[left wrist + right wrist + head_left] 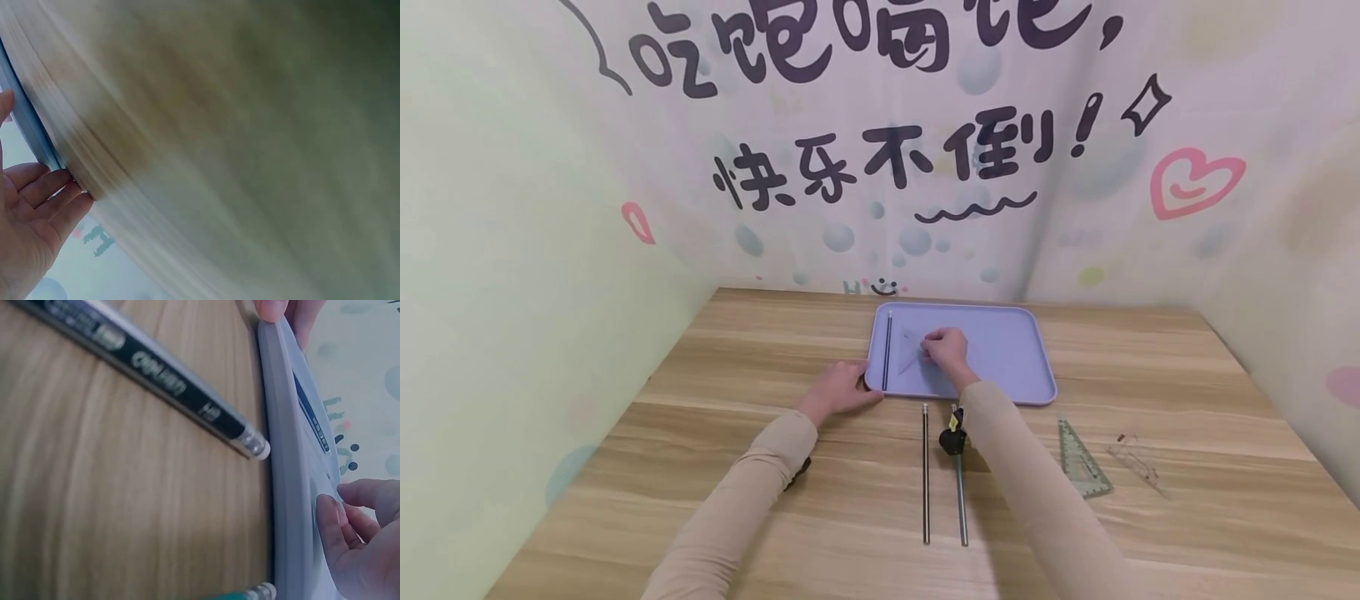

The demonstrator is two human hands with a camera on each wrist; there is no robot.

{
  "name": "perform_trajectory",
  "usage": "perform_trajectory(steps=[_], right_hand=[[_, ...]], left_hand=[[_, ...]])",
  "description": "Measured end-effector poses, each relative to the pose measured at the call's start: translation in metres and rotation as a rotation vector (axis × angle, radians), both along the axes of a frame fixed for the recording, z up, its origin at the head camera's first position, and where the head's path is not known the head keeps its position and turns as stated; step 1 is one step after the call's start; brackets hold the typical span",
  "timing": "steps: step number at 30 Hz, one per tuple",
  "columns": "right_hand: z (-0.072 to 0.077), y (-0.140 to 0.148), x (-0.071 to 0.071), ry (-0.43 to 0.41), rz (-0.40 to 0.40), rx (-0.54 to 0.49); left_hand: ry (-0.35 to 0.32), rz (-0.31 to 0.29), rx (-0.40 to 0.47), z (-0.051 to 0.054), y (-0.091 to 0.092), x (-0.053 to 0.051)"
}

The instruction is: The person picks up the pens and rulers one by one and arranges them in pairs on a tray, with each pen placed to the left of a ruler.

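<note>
The pale purple tray [1007, 354] lies on the wood-grain table [700, 433], its far edge toward a cloth backdrop [1060, 242] with dark lettering. At the tray's near left corner, the left hand [837, 387] holds on, its thumb against the near wall and its fingers at the left side. Above the left half of the tray, the right hand [946, 348] has thumb and fingertips together, pinching the right corner of a clear set square [907, 354]; whether that piece touches the tray floor, I cannot tell. Inside the tray, 1 dark pencil [887, 350] lies along the left wall, just left of the set square. On the near side of the tray are 2 more: a black pencil [926, 483] and, to its right, a teal pencil [961, 500], partly hidden by a black wrist device [952, 441]. Off the tray's near right corner lie a green set square [1081, 462] and, farther right, a clear piece [1137, 465] of unclear shape.
</note>
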State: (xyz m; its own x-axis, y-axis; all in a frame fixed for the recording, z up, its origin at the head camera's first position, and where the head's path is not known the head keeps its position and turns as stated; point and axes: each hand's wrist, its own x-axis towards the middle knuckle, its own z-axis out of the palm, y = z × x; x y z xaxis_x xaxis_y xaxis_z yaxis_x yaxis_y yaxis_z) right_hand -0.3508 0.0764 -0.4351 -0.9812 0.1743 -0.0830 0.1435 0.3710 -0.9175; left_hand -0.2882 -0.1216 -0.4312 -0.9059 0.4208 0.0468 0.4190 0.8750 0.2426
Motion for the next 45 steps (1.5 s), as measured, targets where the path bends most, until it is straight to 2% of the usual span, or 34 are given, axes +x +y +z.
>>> perform_trajectory(steps=[5, 8, 12, 16, 22, 32, 40, 45], right_hand=[[-0.001, 0.001, 0.001, 0.048, 0.034, 0.119], [-0.003, 0.002, 0.000, 0.090, 0.059, 0.284], [0.000, 0.003, 0.000, 0.148, 0.091, 0.561], [0.007, 0.004, 0.002, 0.201, 0.103, 0.727], [0.015, 0.005, 0.008, 0.207, 0.144, 0.821], [0.016, -0.002, 0.022, 0.165, 0.299, 0.921], [0.017, -0.007, 0.032, 0.220, 0.368, 1.007], [0.021, -0.008, 0.042, 0.288, 0.385, 1.033]], left_hand=[[-0.002, -0.002, -0.001, 0.000, 0.000, 0.001], [-0.003, -0.003, 0.001, 0.000, 0.000, 0.001], [-0.002, -0.006, 0.008, 0.000, -0.001, 0.001], [0.011, -0.011, 0.008, -0.001, -0.001, -0.001], [0.004, -0.013, 0.025, -0.001, 0.000, -0.001], [0.035, -0.019, 0.005, -0.004, -0.001, -0.001], [0.021, -0.020, 0.013, -0.006, -0.001, -0.003], [0.015, -0.017, 0.031, -0.005, -0.002, -0.003]])
